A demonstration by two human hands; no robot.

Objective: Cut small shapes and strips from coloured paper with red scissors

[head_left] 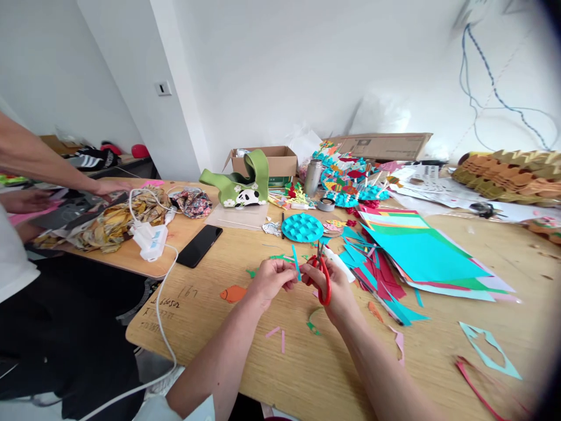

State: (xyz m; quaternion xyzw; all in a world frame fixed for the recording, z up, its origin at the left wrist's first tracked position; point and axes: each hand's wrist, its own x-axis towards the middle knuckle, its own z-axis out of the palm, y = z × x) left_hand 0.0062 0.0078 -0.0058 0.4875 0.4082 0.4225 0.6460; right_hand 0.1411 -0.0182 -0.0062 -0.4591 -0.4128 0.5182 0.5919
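Between my two hands, above the wooden table, a narrow blue paper strip [295, 261] stands nearly upright. My left hand [275, 277] pinches it near its lower end. Red-handled scissors [325, 283] rest in my right hand [332, 286], their blades pointing away from me. The right fingertips also come close to the strip; whether they touch it I cannot tell. Just beyond my hands lies a round blue folded-paper piece [302, 227]. An orange paper fish [232, 293] is left of my left hand, and two pink paper strips [283, 341] lie nearer me.
Coloured paper sheets [432, 248] and paper scraps [385, 278] spread to the right. A black phone [200, 246], a white power strip [150, 240] and its cable are on the left. Behind stand a green panda bag [245, 186] and a steel bottle [313, 177]. Another person's arm [52, 149] reaches in at left.
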